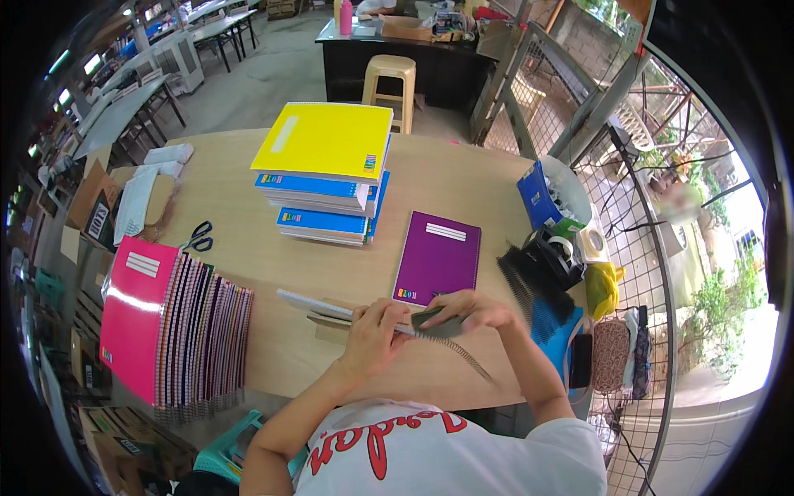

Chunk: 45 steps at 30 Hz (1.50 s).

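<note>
Near the front of the table, my left hand (376,332) is closed around a notebook (316,305) held edge-on, its pages bundled between thin covers. My right hand (480,312) is curled at the notebook's right end, closed on a dark green flat piece (440,326) whose kind I cannot make out. From that end a loose spiral binding coil (463,354) trails toward the table's front edge. Just beyond my hands a purple notebook (438,258) lies flat. Its lower edge is partly hidden by my right hand.
A stack of yellow and blue notebooks (324,147) stands farther back. At left, a row of spiral notebooks (141,312) has a pink cover outward, near scissors (198,238). At right sit a tape dispenser (552,255), loose black coils (523,285) and a white bucket (569,192).
</note>
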Available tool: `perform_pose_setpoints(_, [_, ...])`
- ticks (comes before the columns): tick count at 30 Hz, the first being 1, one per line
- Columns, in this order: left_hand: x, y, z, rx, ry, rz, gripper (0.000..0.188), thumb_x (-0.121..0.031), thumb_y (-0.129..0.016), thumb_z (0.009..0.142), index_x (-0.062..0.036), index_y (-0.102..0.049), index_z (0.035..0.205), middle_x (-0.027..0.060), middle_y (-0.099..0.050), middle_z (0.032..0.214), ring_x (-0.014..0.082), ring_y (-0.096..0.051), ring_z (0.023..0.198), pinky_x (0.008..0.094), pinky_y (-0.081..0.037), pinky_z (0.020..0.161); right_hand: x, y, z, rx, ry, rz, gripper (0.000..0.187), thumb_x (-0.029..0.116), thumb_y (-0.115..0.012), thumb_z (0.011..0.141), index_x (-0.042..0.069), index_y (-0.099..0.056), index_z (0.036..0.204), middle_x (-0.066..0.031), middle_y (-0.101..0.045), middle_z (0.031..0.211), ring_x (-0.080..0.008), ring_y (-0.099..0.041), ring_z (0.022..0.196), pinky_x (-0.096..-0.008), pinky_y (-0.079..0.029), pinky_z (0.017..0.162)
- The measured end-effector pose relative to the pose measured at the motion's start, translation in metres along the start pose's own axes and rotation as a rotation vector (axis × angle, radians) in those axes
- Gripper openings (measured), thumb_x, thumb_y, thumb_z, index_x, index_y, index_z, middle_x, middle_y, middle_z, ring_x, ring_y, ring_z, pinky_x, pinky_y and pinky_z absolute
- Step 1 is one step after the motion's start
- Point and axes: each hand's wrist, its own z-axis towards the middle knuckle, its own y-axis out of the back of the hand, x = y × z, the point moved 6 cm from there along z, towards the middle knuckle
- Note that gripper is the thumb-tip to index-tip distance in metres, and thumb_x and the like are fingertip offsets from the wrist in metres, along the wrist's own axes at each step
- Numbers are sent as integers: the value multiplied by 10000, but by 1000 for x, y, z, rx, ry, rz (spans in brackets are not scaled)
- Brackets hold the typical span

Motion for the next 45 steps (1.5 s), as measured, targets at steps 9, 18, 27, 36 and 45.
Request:
perform_pose_setpoints(9, [1,7,-3,-100,-68,-32,787,-125,-913,631,-81,-465,1277,184,-501,1298,388,-536,1148,473,-461,922,-10,9,13,-243,-419,-764,491,371,-666,841,58,-722,1215,-236,-665,1172,-333,-599,1078,-415,-444,986])
perform_pose_setpoints(18, [6,9,-3,-168,-67,-115,853,-220,-933,619,-108,-453,1315,202,-418,1414,378,-453,1247,472,-412,1000,-10,0,25,-75,-66,51,564,398,-681,833,31,-689,1262,-204,-647,1235,-344,-585,1131,-465,-400,1043])
perform_pose_setpoints(27, [39,56,-29,-195,38,271,497,-391,-826,730,-152,-581,1089,8,-613,947,226,-565,939,441,-305,898,-2,-11,50,-65,-247,-479,475,386,-683,850,146,-711,1259,-218,-642,1168,-354,-573,1117,-441,-422,1020])
perform_pose_setpoints(36, [46,57,-24,-122,92,225,548,-354,-833,736,-157,-552,1163,-1,-587,932,215,-562,894,436,-302,877,-23,-6,55,-38,-214,432,615,419,-701,839,74,-639,1345,-182,-656,1249,-300,-586,1145,-389,-437,1011])
perform_pose_setpoints(45, [48,66,-33,-291,48,225,695,-399,-853,701,-140,-526,1257,76,-568,1136,263,-572,1035,516,-291,978,-7,-17,102,83,-338,-933,574,397,-685,878,55,-635,1337,-180,-634,1265,-312,-570,1187,-418,-421,1042])
